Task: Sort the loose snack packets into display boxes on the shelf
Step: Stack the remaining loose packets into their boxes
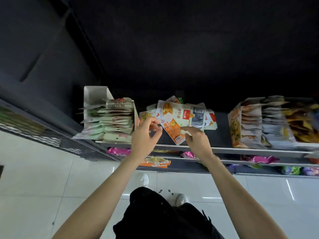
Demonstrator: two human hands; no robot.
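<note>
Both hands reach forward over the front edge of a dark shelf [222, 135]. The left hand [145, 135] has its fingers curled, thumb and fingertips close together at the corner of an orange snack packet [172, 131]; whether it actually pinches the packet cannot be told. The right hand [196, 140] hovers with its forefinger stretched toward the same packet, its other fingers loosely bent, and holds nothing that can be seen.

The orange packet lies flat on the shelf between the two hands. Its long axis runs diagonally, from upper left near the left hand down to lower right, where a barcode label sits near the shelf's front edge. Just behind it a loose pile of packets [184, 112] lies overlapping, the topmost one white with a snack picture, lying crosswise.

To the left stands a white display box [96, 95] filled with a row of pale green and white packets. To the right, well apart from the pile, stands a second display box [235, 128] with orange sides, packed with upright packets; its far end is blurred.

Lower shelves [259, 165] below carry pink and purple wrappers. White floor tiles [34, 187] and the person's white shoes [143, 180] show underneath.
</note>
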